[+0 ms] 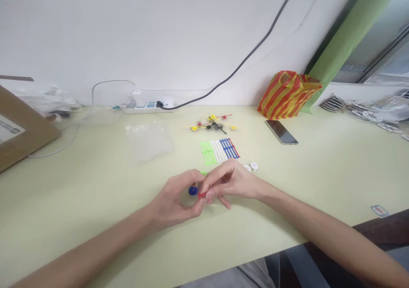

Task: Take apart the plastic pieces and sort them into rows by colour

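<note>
My left hand (174, 200) curls around a small blue plastic disc (192, 191), holding it between thumb and fingers. My right hand (230, 181) comes in from the other side, its fingertips pinching a small red plastic piece (202, 195) against the disc. The two hands nearly touch, and the fingers hide most of the parts. A bit of green plastic (203, 173) shows just above my left fingers. Rows of green, white, blue and red plastic strips (220, 149) lie just beyond my hands. Two small white discs (254, 165) sit beside my right hand.
A small assembled toy with yellow and red parts (212, 124) lies behind the strips. A clear plastic bag (148, 142), a phone (281, 131), a red-and-yellow striped bag (287, 95), a power strip (148, 107) and a cardboard box (22, 126) stand around the pale green desk (319, 181).
</note>
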A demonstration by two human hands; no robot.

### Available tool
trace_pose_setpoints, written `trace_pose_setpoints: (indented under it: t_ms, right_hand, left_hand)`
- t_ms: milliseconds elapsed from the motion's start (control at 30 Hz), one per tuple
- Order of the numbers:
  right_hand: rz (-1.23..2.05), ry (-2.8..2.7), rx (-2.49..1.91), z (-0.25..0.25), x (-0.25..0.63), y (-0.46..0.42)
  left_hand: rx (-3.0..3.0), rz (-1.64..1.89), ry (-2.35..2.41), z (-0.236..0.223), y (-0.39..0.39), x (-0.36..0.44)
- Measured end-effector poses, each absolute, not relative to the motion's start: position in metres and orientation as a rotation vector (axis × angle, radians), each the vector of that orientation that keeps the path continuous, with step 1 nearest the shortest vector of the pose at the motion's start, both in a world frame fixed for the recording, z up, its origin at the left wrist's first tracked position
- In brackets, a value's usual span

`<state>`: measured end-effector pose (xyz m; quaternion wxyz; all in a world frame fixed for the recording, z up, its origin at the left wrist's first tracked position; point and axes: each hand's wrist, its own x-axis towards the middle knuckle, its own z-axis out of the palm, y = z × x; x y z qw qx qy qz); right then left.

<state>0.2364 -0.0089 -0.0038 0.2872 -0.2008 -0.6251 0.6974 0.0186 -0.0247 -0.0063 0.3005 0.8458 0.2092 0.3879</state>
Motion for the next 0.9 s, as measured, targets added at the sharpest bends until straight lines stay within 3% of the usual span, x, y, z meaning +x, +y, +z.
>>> trace_pose_setpoints:
  t_ms: [333, 600, 733, 900]
  right_hand:
    - [1.913, -1.631, -0.618, -0.002, 0.236, -0.002]
    - [2.053, -1.713, -0.398, 0.004, 0.246, 0.003]
    - [1.7, -1.616, -0.554, 0.014, 0.263, 0.011]
    - [0.83, -1.696, -1.101, 0.015, 0.292, 0.041]
  left_hand:
    - [2.256, 0.961, 0.647, -0.002, -0.025, 0.021]
    - [2.692, 1.271, 0.317, -0.016, -0.019, 0.016]
    - [2.767, 1.298, 0.45, -0.012, -0.008, 0.011]
    - [2.93, 1.24, 0.643, -0.015, 0.017, -0.002]
